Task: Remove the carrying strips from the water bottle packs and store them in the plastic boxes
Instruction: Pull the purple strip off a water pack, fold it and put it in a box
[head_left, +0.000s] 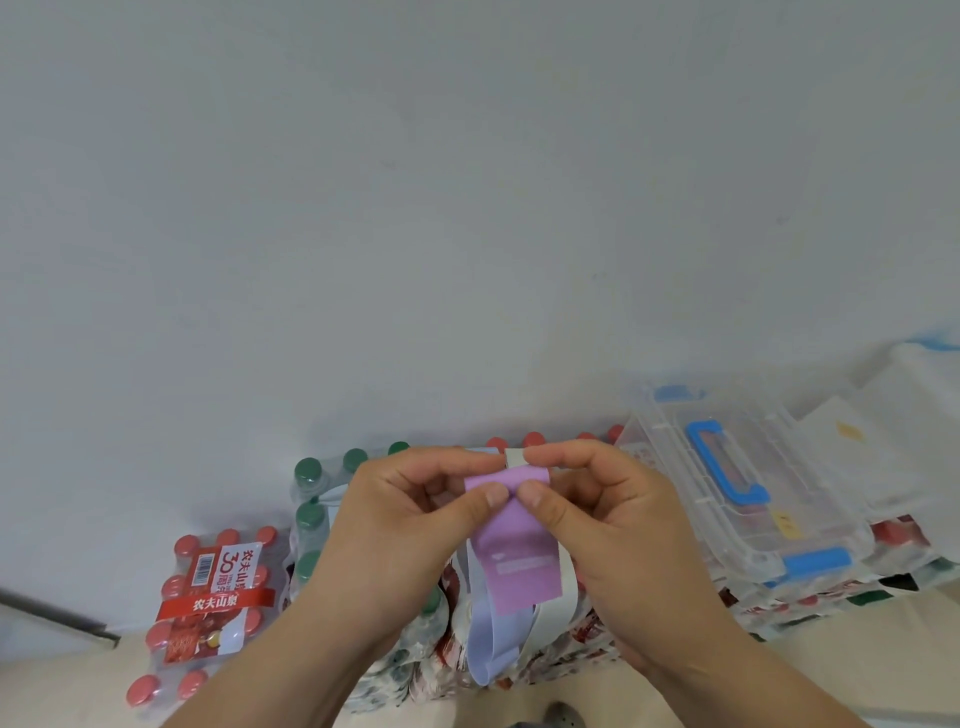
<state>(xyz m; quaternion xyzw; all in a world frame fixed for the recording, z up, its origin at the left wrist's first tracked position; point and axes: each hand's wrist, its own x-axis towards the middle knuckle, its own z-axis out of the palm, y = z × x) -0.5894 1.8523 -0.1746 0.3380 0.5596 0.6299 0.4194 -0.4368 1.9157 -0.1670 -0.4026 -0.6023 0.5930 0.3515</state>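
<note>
Both hands pinch a purple carrying strip (519, 561) at its folded top, low in the middle of the view. My left hand (410, 525) holds its left edge between thumb and forefinger. My right hand (602, 525) holds the right edge and also a white strip (515, 458) behind it. More white and pale blue strips (493, 649) hang below in a loop. Beneath the hands stand water bottle packs, one with green caps (311, 499) and one with red caps (535, 440). A clear plastic box (727, 499) with a blue handle sits shut on the right.
Another red-capped pack (208, 597) with a red and white strip across it stands on the floor at the left. More clear boxes (883, 457) are stacked at far right on top of further packs. A plain wall fills the upper view. A shoe tip (558, 714) shows at the bottom.
</note>
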